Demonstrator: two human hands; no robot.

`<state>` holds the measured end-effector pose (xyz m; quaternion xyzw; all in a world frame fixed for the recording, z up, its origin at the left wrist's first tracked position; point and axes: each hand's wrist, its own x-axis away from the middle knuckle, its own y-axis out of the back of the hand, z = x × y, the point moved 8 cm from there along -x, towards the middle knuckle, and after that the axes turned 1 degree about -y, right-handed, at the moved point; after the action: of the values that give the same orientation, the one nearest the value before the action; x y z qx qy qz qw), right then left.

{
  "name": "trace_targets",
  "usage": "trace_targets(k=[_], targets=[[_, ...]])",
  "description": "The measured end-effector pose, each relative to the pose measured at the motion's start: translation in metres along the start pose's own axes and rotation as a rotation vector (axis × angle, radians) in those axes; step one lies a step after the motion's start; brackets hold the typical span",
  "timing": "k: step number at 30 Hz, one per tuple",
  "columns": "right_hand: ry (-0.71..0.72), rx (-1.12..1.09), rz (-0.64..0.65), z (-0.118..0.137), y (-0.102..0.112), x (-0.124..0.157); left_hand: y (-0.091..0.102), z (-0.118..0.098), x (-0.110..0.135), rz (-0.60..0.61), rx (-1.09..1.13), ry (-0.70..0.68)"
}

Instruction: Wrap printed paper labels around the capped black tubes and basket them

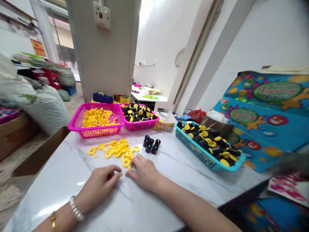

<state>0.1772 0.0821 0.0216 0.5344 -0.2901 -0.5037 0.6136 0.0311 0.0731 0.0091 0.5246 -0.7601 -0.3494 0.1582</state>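
My left hand (104, 180) rests low over the white marbled table, fingers loosely curled, a small gap between thumb and index finger, nothing visible in them. Close by on its right, my right hand (144, 172) has thumb and index finger around the tail of a yellow plastic ring piece (125, 161). This piece lies at the near edge of a loose pile of yellow ring pieces (117, 149). Just beyond my right hand, several short black cylinders (151, 144) with small coloured dots on top stand grouped together.
A pink basket (101, 132) holds more yellow pieces. Beside it, another pink basket (142, 125) and, at right, a turquoise basket (198, 150) hold black cylinders with yellow caps. A small carton (164, 125) stands between them. Blue printed boxes (270, 129) lean at the right.
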Motion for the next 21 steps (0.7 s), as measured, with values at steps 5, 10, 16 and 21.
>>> trace_targets(k=[5, 10, 16, 21], targets=[[0.064, -0.028, 0.108, 0.006, -0.002, -0.002, 0.016, -0.001, -0.002, -0.1, -0.037, -0.013], [0.08, -0.065, 0.124, -0.011, 0.009, 0.002, 0.034, 0.011, -0.001, -0.275, -0.055, 0.021], [0.089, -0.105, 0.11, -0.017, 0.017, 0.005, 0.03, 0.009, -0.008, -0.303, -0.082, 0.022], [0.084, -0.076, 0.081, -0.005, 0.01, 0.007, 0.031, -0.027, -0.047, -0.343, -0.22, -0.076]])
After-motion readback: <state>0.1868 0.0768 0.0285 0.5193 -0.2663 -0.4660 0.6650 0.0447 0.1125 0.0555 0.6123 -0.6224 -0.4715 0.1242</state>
